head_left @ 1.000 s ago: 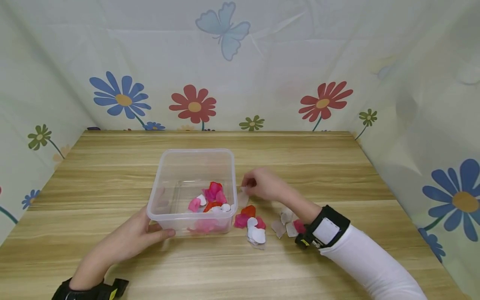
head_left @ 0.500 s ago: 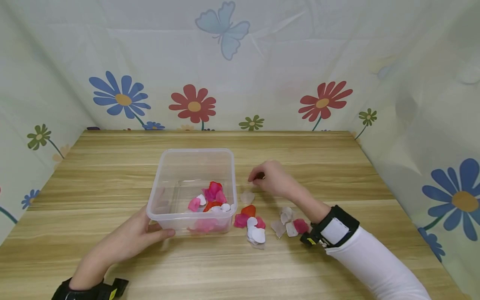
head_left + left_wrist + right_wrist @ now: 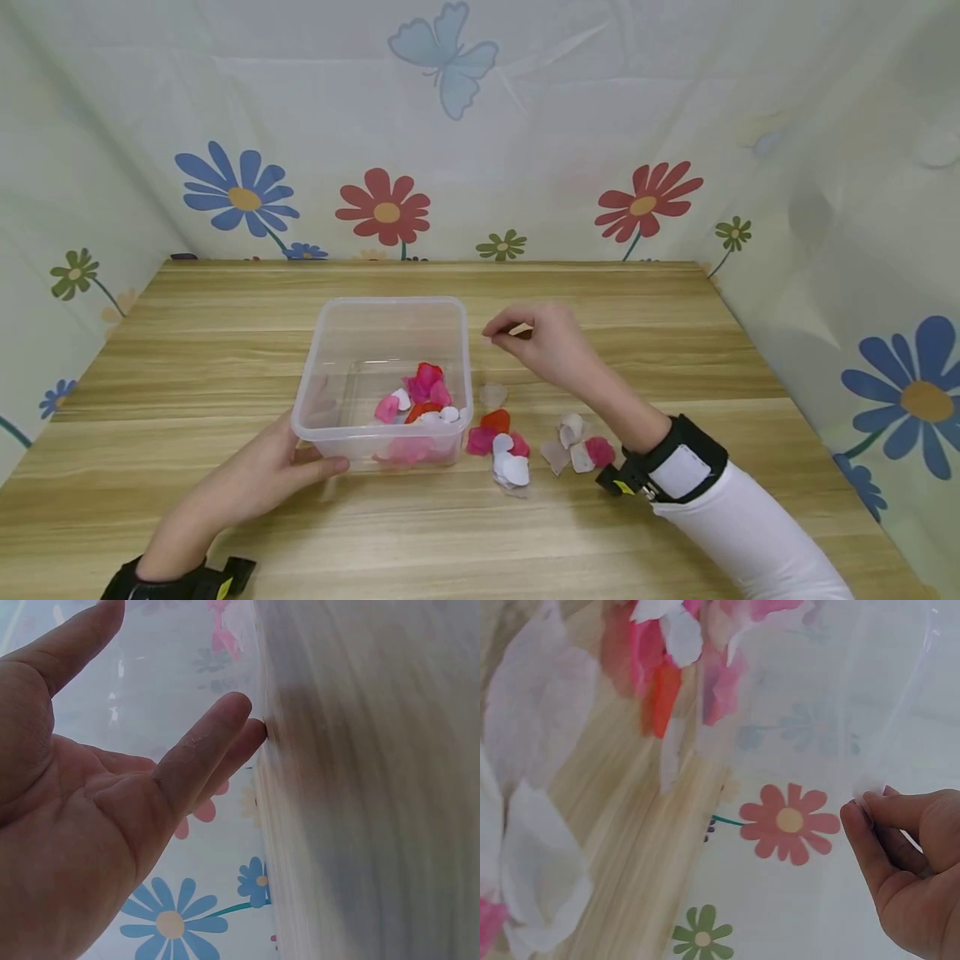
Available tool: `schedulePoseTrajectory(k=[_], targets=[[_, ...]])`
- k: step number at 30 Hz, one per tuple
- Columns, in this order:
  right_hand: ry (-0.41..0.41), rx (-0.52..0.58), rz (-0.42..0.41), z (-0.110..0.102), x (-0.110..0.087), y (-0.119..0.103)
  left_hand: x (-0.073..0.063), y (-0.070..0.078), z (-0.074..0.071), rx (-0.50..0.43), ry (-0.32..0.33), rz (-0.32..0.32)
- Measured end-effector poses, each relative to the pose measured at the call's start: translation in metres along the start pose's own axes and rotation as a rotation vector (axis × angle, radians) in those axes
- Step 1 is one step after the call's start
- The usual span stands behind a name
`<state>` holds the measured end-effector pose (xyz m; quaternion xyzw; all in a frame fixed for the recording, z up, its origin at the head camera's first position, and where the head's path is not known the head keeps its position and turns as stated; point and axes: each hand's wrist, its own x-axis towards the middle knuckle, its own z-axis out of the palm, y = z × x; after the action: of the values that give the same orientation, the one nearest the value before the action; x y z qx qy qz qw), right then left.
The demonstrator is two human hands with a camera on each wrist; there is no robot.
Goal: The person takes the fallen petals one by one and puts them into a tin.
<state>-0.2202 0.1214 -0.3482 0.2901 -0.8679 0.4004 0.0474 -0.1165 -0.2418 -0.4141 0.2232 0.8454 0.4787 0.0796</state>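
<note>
A clear plastic box (image 3: pixel 378 433) stands on the table with pink, red and white petals (image 3: pixel 426 382) inside. My left hand (image 3: pixel 262 471) rests against the box's left side and front corner, its fingers fairly straight in the left wrist view. Just right of the box, above the table, my right hand (image 3: pixel 551 342) pinches a small white petal (image 3: pixel 487 339) between thumb and fingertip; most of it is hidden. Beside the box lies a pile of petals, with a red petal (image 3: pixel 496 420) and several white petals (image 3: pixel 512 469) in it.
A second small group of white petals (image 3: pixel 572 429) with one pink petal (image 3: pixel 600 451) lies below my right forearm. A single pale petal (image 3: pixel 493 395) rests between the box and that arm. A flower-printed cloth (image 3: pixel 547 108) surrounds the wooden table (image 3: pixel 262 292).
My right hand has risen from the table beside the box, first rightward and then back toward the box rim, with a petal pinched. The left hand and the box stay put.
</note>
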Motion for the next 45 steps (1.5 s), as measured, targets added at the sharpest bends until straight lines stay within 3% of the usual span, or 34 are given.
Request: schedulePoseTrajectory(k=[9,13,16,28,45], targets=[[0.079,0.086,-0.223,0.005,-0.002,-0.022,0.0,0.002,-0.001,0.019,0.015,-0.014],[0.05,0.137,-0.344,0.009,-0.001,-0.03,0.0,0.002,-0.001,0.015,0.017,-0.017],[0.008,0.159,-0.391,0.012,0.0,-0.035,0.0,0.002,-0.001,0.007,0.015,-0.019],[-0.079,0.147,-0.417,0.023,0.001,-0.045,0.001,0.002,0.0,-0.025,0.014,-0.012],[-0.051,0.164,-0.395,0.019,-0.001,-0.038,0.0,0.001,-0.001,0.0,0.015,-0.004]])
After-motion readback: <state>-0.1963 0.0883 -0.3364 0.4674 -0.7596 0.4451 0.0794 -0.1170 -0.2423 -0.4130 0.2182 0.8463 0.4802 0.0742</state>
